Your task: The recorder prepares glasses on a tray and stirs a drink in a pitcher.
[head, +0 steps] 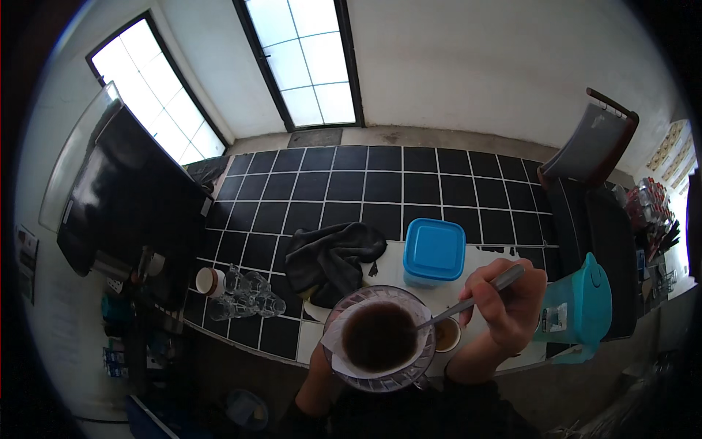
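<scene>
My left hand (320, 373) supports a ribbed clear glass vessel (378, 384) from its left side; most of the fingers are hidden behind it. A white paper filter (421, 318) lines the vessel, and dark brown liquid, like coffee, (379, 337) fills it. In my right hand (504, 307) is a metal spoon (466, 303), held by its handle, its lower end dipping into the liquid at the right. Partly hidden behind the vessel, a small cup (448, 335) with brownish contents stands below my right hand.
A blue-lidded container (435, 252) and a crumpled dark cloth (329, 258) lie beyond the vessel on the black-tiled counter (384, 186). Several clear glasses (247, 296) and a white cup (210, 281) are at left. A turquoise lidded pitcher (576, 307) stands right of my right hand.
</scene>
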